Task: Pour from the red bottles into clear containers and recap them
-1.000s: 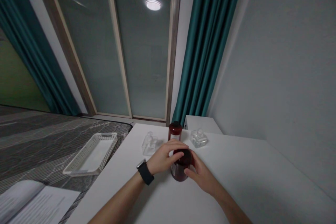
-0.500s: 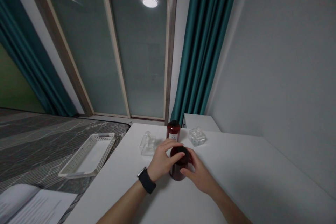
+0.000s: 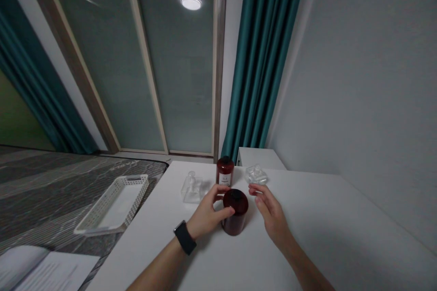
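A dark red-brown bottle (image 3: pixel 235 218) with a dark cap stands upright on the white table (image 3: pixel 191 263). My left hand (image 3: pixel 212 211), with a black watch on its wrist, grips its left side, thumb in front and fingers behind. To the right, my right hand (image 3: pixel 269 211) is open, slightly bent and off the bottle, holding nothing. A second red-brown bottle (image 3: pixel 224 171) with a white label stands just behind. Flanking it are a clear glass bottle (image 3: pixel 192 188) on the left and a clear glass piece (image 3: pixel 256 174), partly behind my right fingertips.
Left of the table, a white perforated basket (image 3: pixel 114 204) rests on a dark striped surface (image 3: pixel 51 182). An open book (image 3: pixel 51 270) lies at the lower left. A white cabinet (image 3: pixel 261 157) stands behind the table, near a teal curtain (image 3: pixel 266 63) and the grey wall (image 3: pixel 368 77).
My right hand has come off the front bottle and moved right, its fingers opening. My left hand has slid from the bottle's top to its left side, uncovering the cap.
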Motion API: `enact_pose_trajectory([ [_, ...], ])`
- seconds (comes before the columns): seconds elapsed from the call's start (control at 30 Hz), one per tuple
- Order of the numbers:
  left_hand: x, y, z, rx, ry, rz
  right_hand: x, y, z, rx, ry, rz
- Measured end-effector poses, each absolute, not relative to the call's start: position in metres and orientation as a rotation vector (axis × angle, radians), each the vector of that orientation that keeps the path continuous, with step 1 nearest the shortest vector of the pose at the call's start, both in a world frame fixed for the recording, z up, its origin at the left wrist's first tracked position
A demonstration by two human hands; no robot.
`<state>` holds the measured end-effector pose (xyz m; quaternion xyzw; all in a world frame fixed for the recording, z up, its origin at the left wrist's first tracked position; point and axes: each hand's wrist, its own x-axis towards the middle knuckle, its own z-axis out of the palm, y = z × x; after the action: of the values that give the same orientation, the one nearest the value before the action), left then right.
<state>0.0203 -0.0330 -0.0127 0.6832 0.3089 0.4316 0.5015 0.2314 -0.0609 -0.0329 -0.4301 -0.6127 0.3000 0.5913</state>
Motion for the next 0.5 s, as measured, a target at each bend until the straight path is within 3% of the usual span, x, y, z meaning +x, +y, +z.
enact_pose_trajectory([
  [0.23, 0.028, -0.037, -0.017, 1.62, 0.675, 1.1, 0.213, -0.075, -0.02, -0.933, -1.48, 0.823],
  [0.5, 0.032, -0.042, -0.016, 1.653, 0.697, 1.146, 0.213, -0.074, -0.024, -0.958, -1.436, 0.731],
])
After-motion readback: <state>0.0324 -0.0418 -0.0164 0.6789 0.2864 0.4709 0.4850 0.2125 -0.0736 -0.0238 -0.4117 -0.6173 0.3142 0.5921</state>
